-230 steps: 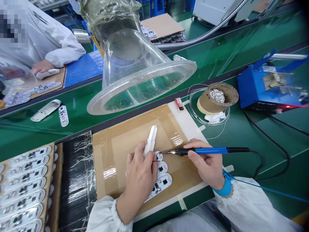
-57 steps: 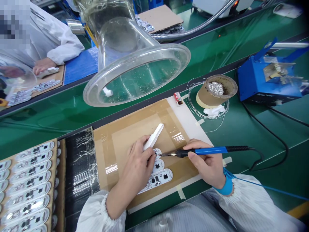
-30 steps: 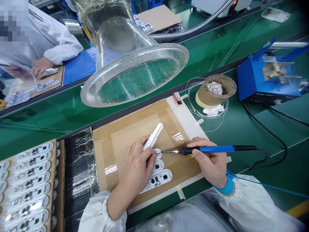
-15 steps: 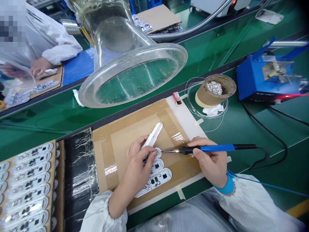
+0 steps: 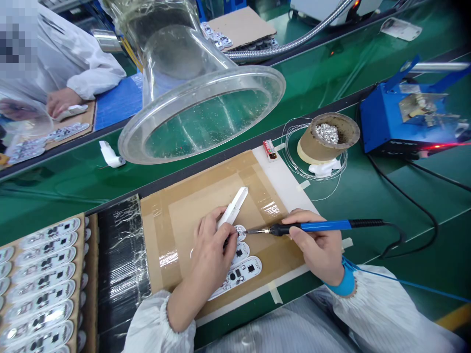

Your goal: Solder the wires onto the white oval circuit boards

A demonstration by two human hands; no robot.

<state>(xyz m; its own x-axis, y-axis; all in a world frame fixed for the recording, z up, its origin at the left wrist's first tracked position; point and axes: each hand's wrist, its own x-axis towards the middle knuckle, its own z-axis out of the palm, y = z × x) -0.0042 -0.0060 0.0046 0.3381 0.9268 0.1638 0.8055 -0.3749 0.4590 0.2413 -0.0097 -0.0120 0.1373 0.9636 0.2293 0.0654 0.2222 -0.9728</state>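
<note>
My left hand [image 5: 209,255] pinches white plastic tweezers [image 5: 233,206] over the top end of a white circuit board [image 5: 241,267] lying on a taped cardboard mat [image 5: 191,211]. My right hand [image 5: 320,247] is wrapped round a blue-handled soldering iron [image 5: 316,226]. Its tip touches the round end of the board right beside the tweezers. The left palm hides the board's lower left part.
A clear funnel-shaped fume hood [image 5: 206,98] hangs over the green conveyor [image 5: 66,181], where a small white part [image 5: 110,156] lies. A solder spool [image 5: 327,139] and blue soldering station [image 5: 408,117] stand right. Trays of boards [image 5: 40,279] lie left. Another person's hand [image 5: 61,100] works at the far side.
The small white part on the conveyor has come out from under the hood, moving left. My hands have stayed on the board, with the iron shifting slightly.
</note>
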